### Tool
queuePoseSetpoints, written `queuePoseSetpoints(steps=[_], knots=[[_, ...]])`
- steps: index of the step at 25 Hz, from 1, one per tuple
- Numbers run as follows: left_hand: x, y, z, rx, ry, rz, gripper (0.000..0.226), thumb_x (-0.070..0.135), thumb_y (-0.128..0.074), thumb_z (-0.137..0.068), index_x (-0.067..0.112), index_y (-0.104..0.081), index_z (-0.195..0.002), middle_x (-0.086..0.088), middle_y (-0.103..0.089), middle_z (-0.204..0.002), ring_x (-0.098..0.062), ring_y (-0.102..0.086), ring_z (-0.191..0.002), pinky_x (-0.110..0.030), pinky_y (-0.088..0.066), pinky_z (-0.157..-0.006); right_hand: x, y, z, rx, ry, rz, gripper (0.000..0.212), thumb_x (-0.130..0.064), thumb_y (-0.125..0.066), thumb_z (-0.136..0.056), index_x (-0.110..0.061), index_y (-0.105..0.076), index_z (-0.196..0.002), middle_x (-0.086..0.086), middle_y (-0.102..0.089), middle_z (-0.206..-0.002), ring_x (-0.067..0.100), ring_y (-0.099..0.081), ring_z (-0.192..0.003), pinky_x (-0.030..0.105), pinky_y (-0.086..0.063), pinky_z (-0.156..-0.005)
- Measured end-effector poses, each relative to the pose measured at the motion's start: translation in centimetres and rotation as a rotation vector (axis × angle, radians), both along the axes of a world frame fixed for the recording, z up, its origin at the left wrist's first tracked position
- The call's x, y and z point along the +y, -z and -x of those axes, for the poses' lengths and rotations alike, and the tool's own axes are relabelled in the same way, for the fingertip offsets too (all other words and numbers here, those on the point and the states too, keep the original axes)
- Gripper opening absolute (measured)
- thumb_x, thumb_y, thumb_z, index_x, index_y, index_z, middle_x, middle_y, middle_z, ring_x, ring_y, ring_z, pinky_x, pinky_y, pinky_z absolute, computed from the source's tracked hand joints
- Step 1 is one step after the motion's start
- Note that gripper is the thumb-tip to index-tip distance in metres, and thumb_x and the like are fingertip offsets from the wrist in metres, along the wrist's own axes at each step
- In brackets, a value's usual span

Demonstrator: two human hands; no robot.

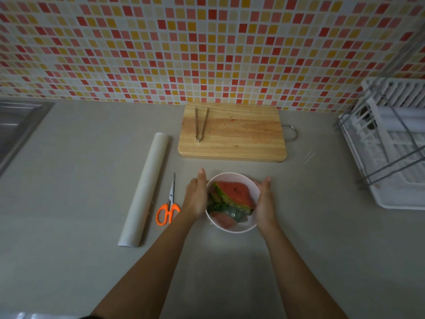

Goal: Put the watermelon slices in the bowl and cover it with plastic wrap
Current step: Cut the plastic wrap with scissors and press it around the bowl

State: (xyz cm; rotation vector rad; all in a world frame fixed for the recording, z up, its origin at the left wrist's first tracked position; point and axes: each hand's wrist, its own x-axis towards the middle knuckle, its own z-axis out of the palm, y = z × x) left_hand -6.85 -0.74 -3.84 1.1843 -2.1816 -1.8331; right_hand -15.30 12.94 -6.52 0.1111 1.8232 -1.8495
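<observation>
A pale pink bowl (248, 227) stands on the grey counter in front of me, with watermelon slices (234, 194) inside, red flesh and green rind showing. A shiny film of plastic wrap (232, 214) seems to lie over the bowl's near part. My left hand (197, 196) presses flat against the bowl's left side, fingers straight. Against the right side, my right hand (264, 203) rests the same way. The roll of plastic wrap (147, 187) lies to the left.
Orange-handled scissors (169, 206) lie between the roll and the bowl. A wooden cutting board (241, 139) with metal tongs (201, 124) sits behind the bowl. A white dish rack (391, 143) stands at the right, a steel sink (16, 125) at the far left.
</observation>
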Motion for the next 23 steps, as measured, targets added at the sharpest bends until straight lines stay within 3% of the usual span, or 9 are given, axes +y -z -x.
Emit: queuePoseSetpoints(steps=[2, 4, 6, 8, 10, 12, 14, 18, 23], knots=[[0.3, 0.0, -0.7, 0.069, -0.119, 0.105, 0.075, 0.051, -0.009, -0.099, 0.007, -0.069, -0.109, -0.015, -0.067, -0.111, -0.027, -0.06, -0.105, -0.034, -0.046, -0.094, -0.5, 0.0, -0.6, 0.04, 0.031, -0.069, 0.069, -0.065, -0.016, -0.09, -0.024, -0.071, -0.089, 0.012, -0.072, -0.096, 0.03, -0.066, -0.096, 0.042, -0.053, -0.087], [0.6, 0.0, -1.4, 0.12, -0.332, 0.113, 0.069, 0.047, -0.013, -0.1, 0.006, -0.066, -0.116, -0.015, -0.067, -0.116, -0.026, -0.06, -0.107, -0.033, -0.043, -0.094, -0.5, -0.1, -1.3, 0.054, 0.067, -0.097, 0.068, -0.065, -0.015, -0.089, -0.024, -0.069, -0.098, 0.014, -0.069, -0.109, 0.027, -0.064, -0.102, 0.042, -0.052, -0.091], [1.1, 0.3, -2.6, 0.198, -0.435, 0.047, 0.066, 0.051, -0.014, -0.099, 0.01, -0.059, -0.126, -0.012, -0.063, -0.127, -0.021, -0.057, -0.113, -0.031, -0.04, -0.097, 0.2, -0.4, -1.7, 0.093, 0.113, -0.021, 0.061, -0.056, -0.013, -0.095, -0.025, -0.057, -0.122, 0.006, -0.056, -0.133, 0.018, -0.053, -0.118, 0.02, -0.05, -0.086], [2.7, 0.8, -3.9, 0.275, -0.32, 0.005, 0.069, 0.059, -0.014, -0.093, 0.019, -0.042, -0.143, 0.003, -0.043, -0.147, -0.013, -0.04, -0.134, -0.027, -0.029, -0.107, 1.1, -0.8, -2.3, 0.196, 0.066, 0.042, 0.058, -0.057, -0.014, -0.094, -0.028, -0.043, -0.135, -0.013, -0.043, -0.14, 0.009, -0.04, -0.132, 0.007, -0.037, -0.089], [4.3, 1.1, -4.4, 0.308, -0.167, 0.002, 0.075, 0.065, -0.015, -0.088, 0.022, -0.022, -0.15, 0.008, -0.021, -0.157, -0.009, -0.021, -0.145, -0.03, -0.019, -0.117, 1.7, -0.6, -3.2, 0.288, -0.067, 0.066, 0.067, -0.076, -0.021, -0.082, -0.035, -0.041, -0.13, -0.026, -0.042, -0.136, -0.004, -0.038, -0.13, 0.01, -0.033, -0.099], [5.1, 1.4, -4.5, 0.298, -0.105, 0.038, 0.069, 0.056, -0.017, -0.094, 0.017, -0.018, -0.151, -0.002, -0.02, -0.159, -0.014, -0.019, -0.146, -0.041, -0.019, -0.121, 2.1, -0.5, -4.2, 0.396, -0.167, -0.058, 0.075, -0.086, -0.019, -0.071, -0.043, -0.032, -0.131, -0.029, -0.033, -0.138, -0.007, -0.034, -0.13, 0.019, -0.028, -0.108], [5.2, 1.2, -4.7, 0.238, -0.086, 0.09, 0.066, 0.052, -0.016, -0.095, 0.017, -0.018, -0.151, -0.005, -0.022, -0.159, -0.015, -0.018, -0.147, -0.041, -0.016, -0.121, 2.5, -0.6, -4.4, 0.458, -0.24, -0.195, 0.079, -0.086, -0.01, -0.071, -0.045, -0.027, -0.136, -0.021, -0.033, -0.143, 0.001, -0.035, -0.132, 0.026, -0.03, -0.109], [3.8, 0.0, -4.5, 0.106, -0.053, 0.348, 0.085, 0.071, -0.005, -0.086, 0.019, -0.016, -0.152, 0.001, -0.014, -0.162, -0.009, -0.004, -0.148, -0.024, -0.002, -0.115, 3.3, -1.6, -2.6, 0.681, -0.325, -0.509, 0.099, -0.082, 0.0, -0.074, -0.019, -0.02, -0.148, 0.001, -0.023, -0.156, 0.01, -0.018, -0.142, 0.037, -0.014, -0.118], [1.4, -1.3, -2.7, 0.028, 0.326, 0.61, 0.068, 0.052, -0.007, -0.092, 0.022, -0.013, -0.152, 0.005, -0.007, -0.162, -0.01, 0.003, -0.148, -0.038, 0.001, -0.118, 1.5, -3.7, -0.3, 0.866, -0.658, -0.554, 0.088, -0.073, -0.004, -0.082, -0.017, -0.018, -0.148, -0.003, -0.018, -0.157, 0.01, -0.008, -0.145, 0.039, -0.009, -0.119]])
